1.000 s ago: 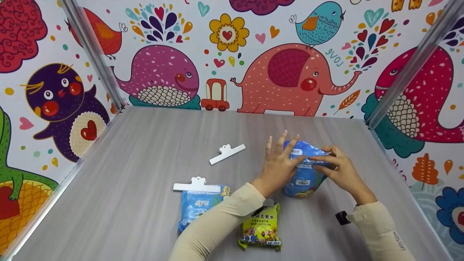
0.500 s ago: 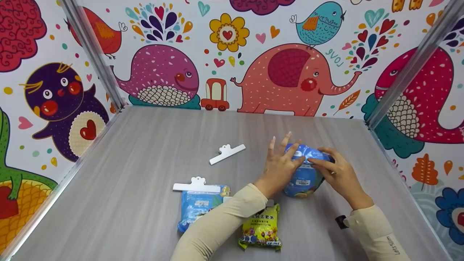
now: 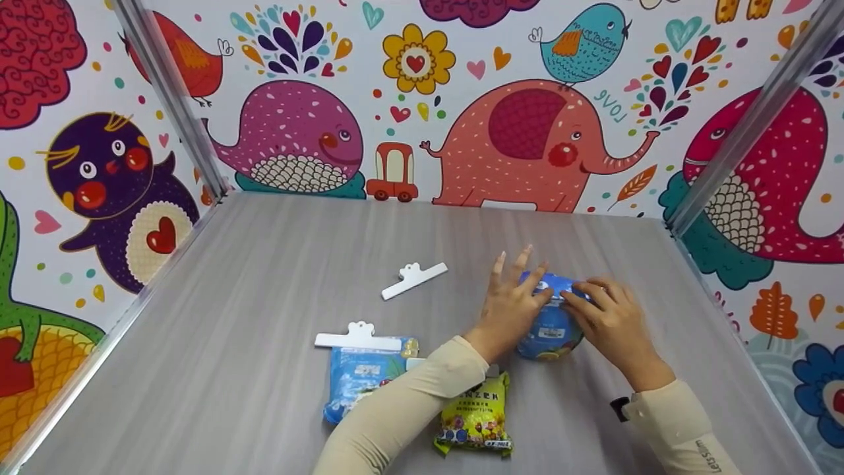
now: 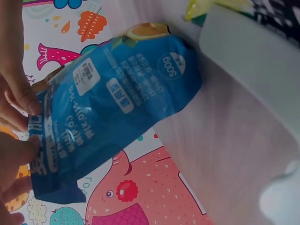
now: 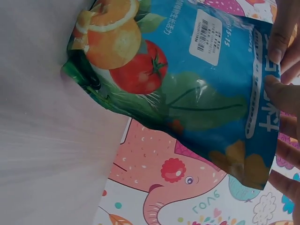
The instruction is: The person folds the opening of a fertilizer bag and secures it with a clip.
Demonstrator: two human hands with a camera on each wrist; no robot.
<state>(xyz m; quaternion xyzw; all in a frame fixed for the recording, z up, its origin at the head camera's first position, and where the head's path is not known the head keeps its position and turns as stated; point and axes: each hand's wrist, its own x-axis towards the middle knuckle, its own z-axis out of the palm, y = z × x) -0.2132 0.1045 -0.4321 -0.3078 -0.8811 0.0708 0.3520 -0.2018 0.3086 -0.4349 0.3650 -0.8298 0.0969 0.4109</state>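
Note:
A blue fertilizer bag point(image 3: 550, 330), marked 500g in the left wrist view, stands upright at the right of the table. My left hand point(image 3: 511, 310) pinches its top edge between thumb and fingers, the fingers stretched behind the bag. At the right end of that edge, my right hand point(image 3: 613, 323) grips the film with bent fingers. The top strip looks creased where the hands meet. In the right wrist view, pictures of oranges and a tomato show on the bag point(image 5: 187, 93), with fingertips along its top edge.
A loose white bag clip point(image 3: 414, 280) lies left of the hands. Another white clip point(image 3: 359, 338) sits across a second blue bag point(image 3: 362, 376), partly behind the left sleeve. A yellow-green bag point(image 3: 476, 419) lies nearer. Printed walls stand around the table.
The top of the blue bag has come down lower. My right hand has shifted slightly left and its fingers have bent over the edge; my left hand has lowered slightly.

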